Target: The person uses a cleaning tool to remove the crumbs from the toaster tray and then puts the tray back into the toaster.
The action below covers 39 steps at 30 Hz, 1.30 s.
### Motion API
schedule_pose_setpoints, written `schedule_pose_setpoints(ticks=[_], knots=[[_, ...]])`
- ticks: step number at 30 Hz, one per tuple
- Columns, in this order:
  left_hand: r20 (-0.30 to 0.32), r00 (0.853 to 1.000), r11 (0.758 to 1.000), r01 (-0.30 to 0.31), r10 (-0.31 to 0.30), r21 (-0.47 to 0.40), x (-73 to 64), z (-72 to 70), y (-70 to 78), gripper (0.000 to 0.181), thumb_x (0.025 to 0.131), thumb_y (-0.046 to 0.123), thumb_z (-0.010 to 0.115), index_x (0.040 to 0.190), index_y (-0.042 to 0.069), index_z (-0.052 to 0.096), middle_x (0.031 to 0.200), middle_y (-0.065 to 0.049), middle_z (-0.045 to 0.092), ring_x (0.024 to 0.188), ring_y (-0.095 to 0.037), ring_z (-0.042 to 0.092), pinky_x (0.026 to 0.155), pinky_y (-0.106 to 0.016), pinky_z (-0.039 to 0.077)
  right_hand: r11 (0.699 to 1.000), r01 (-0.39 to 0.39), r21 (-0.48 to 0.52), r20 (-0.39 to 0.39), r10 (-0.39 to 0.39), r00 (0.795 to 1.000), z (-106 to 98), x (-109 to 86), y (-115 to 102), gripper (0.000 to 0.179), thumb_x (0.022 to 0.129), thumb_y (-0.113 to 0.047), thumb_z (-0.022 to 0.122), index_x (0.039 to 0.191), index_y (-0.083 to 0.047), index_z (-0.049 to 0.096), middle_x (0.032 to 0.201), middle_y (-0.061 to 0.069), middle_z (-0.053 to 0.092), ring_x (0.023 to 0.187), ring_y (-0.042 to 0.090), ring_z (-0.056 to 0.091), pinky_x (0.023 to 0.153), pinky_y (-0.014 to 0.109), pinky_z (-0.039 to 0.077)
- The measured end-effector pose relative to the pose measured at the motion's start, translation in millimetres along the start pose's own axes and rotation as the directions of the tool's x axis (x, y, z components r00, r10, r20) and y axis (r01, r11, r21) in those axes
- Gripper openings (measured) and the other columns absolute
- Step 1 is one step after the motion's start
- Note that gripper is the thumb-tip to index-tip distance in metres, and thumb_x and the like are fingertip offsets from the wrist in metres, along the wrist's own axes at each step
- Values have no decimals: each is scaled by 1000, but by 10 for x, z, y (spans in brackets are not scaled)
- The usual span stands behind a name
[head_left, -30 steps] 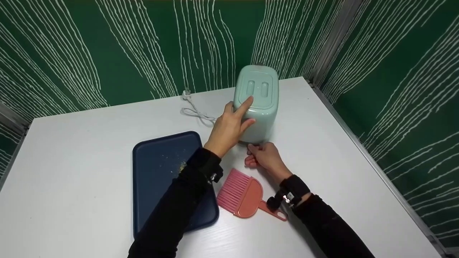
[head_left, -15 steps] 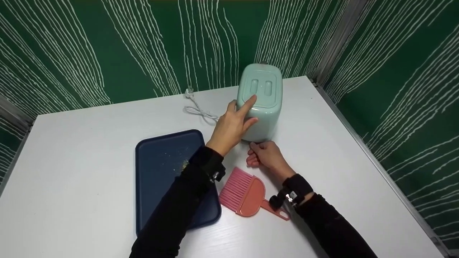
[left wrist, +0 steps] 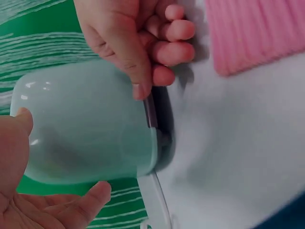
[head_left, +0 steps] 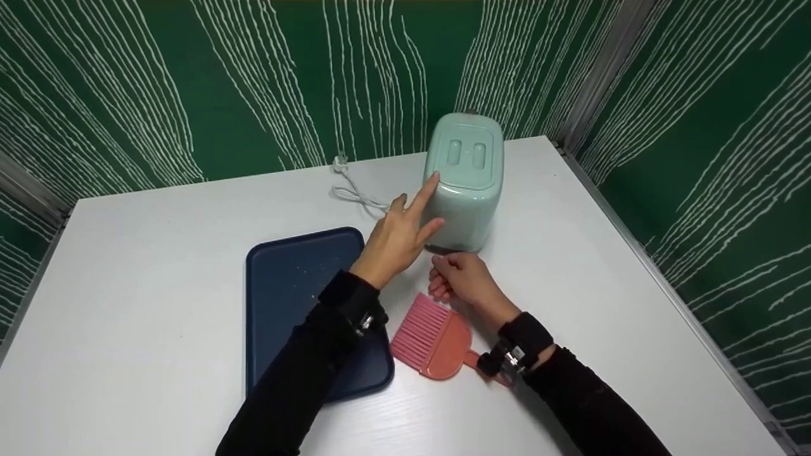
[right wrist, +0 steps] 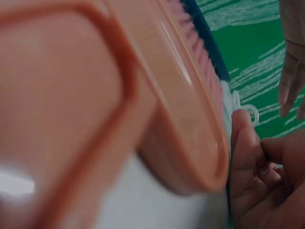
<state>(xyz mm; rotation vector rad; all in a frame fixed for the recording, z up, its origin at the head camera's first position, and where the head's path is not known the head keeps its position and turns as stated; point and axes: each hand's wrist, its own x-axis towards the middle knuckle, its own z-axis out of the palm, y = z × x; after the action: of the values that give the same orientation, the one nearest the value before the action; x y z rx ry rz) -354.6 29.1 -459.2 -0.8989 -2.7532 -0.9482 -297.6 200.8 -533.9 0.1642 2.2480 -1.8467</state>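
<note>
A mint-green toaster (head_left: 469, 209) with a lid stands at the back of the table. Beside its left edge is my left hand (head_left: 396, 240), index finger stretched toward the lid and thumb spread out. My right hand (head_left: 462, 278) is low by the toaster's near end, fingers curled and thumb against the index finger. In the left wrist view, that thumb lies at a dark strip (left wrist: 151, 112) along the toaster's bottom edge, probably the crumb tray; nothing shows plainly between the fingers. An orange brush (head_left: 447, 348) with pink bristles lies under the right wrist.
A navy tray (head_left: 279, 304) with a few crumbs lies to the left, partly under my left forearm. A white cord (head_left: 358, 197) with a plug (head_left: 341, 163) runs left of the toaster. Green walls with white streaks (head_left: 298, 82) border the white table (head_left: 152, 272).
My left hand has drawn back leftward from the toaster's lid. The right hand has shifted slightly left along the base. The view has shifted a little; the brush and tray stay put.
</note>
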Motion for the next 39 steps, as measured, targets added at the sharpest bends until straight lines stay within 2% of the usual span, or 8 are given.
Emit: schedule_pose_setpoints(ticks=[7,11,17,22,27,30,33,39], knots=[[-45,997,997,56,-58,-52,-283,-196,-346,69,112,45,56,172,26,28,149,-31,58,135,-46,62,111,-60,51,993,97,-66,92,-90,992,245,4,-204,35,114,-19,55,98,8,70,71,3,71,60,10,67,57,23,57],[-61,992,993,106,-109,-59,-425,-285,-573,68,112,44,56,171,21,30,148,-30,60,137,-45,60,112,-60,50,963,201,-179,181,-168,969,364,44,-293,35,113,-20,58,98,9,72,72,4,74,60,7,68,58,24,58],[-59,979,980,193,-195,-50,-573,-351,-850,68,113,47,54,171,20,31,148,-31,59,136,-48,60,111,-62,49,931,253,-261,253,-187,949,490,148,-375,29,113,-18,58,104,5,73,80,9,78,66,9,73,61,24,57],[-89,970,974,224,-227,-45,-614,-389,-1029,68,113,47,54,170,16,34,154,-31,54,142,-48,55,116,-62,46,871,335,-359,246,-258,934,510,256,-409,19,109,-11,62,120,-1,75,105,13,81,89,22,79,71,27,59],[-92,957,961,275,-274,-4,-613,-438,-1210,68,114,46,52,170,14,32,164,-34,41,153,-50,43,122,-64,39,804,424,-417,250,-347,904,420,364,-431,34,111,-15,58,142,-4,67,138,17,73,123,32,73,102,46,60],[-94,951,954,298,-294,29,-591,-467,-1319,68,114,46,51,170,13,31,166,-38,35,155,-54,38,123,-66,37,813,432,-391,243,-361,900,299,425,-441,46,119,-30,41,154,-4,58,146,20,67,137,36,65,117,53,49],[-105,945,947,317,-310,52,-569,-499,-1433,68,114,45,50,170,12,30,167,-41,30,155,-56,35,124,-66,36,820,419,-389,206,-366,908,152,482,-460,59,120,-42,23,159,-8,53,151,21,63,145,37,58,125,55,40],[-128,928,926,363,-349,104,-618,-557,-1660,66,115,44,48,170,11,31,166,-43,27,155,-59,33,125,-67,34,794,390,-467,139,-369,919,-160,500,-511,56,120,-42,26,162,-12,48,160,19,55,153,37,48,128,54,36]])
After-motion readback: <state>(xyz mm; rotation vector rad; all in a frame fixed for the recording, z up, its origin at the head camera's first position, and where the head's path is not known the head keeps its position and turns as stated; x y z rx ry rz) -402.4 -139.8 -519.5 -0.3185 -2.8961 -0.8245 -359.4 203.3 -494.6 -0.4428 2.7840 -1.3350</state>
